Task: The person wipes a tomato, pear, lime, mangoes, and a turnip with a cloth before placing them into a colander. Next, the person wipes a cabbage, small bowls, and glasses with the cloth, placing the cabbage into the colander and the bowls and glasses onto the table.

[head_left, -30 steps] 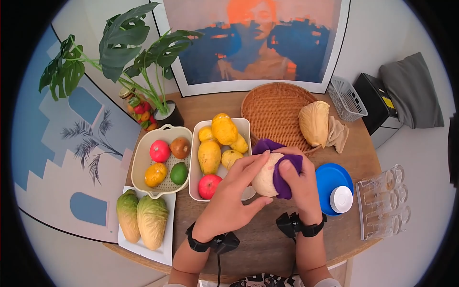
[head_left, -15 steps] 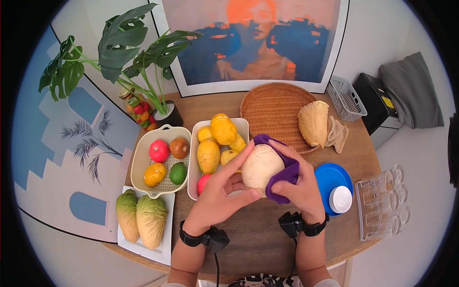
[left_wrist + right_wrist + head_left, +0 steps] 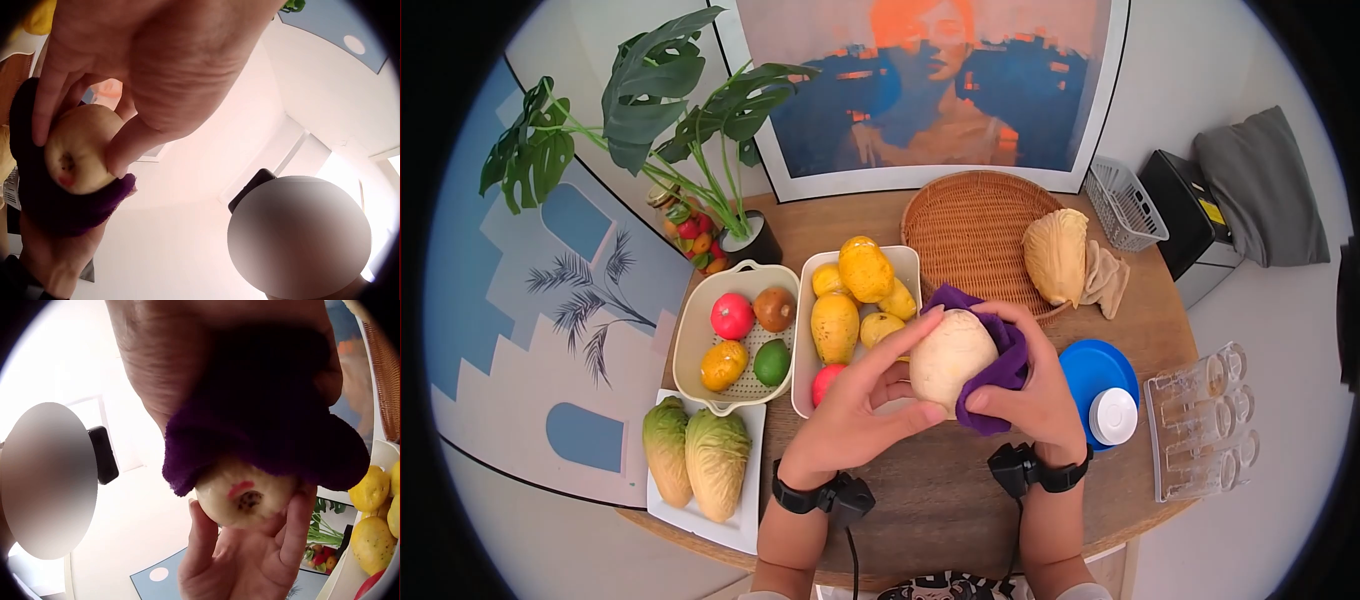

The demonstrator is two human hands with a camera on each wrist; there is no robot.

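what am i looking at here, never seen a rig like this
No robot here: a person works with bare hands. The widest picture looks down from a camera on the head; the others come from the small black cameras strapped to the wrists. On the wooden table sit a cream basket and a white container of fruit, two napa cabbages on a white plate, a wicker tray, a blue plate and clear glasses. The left hand grips a pale round fruit; the right hand holds a purple cloth against it.
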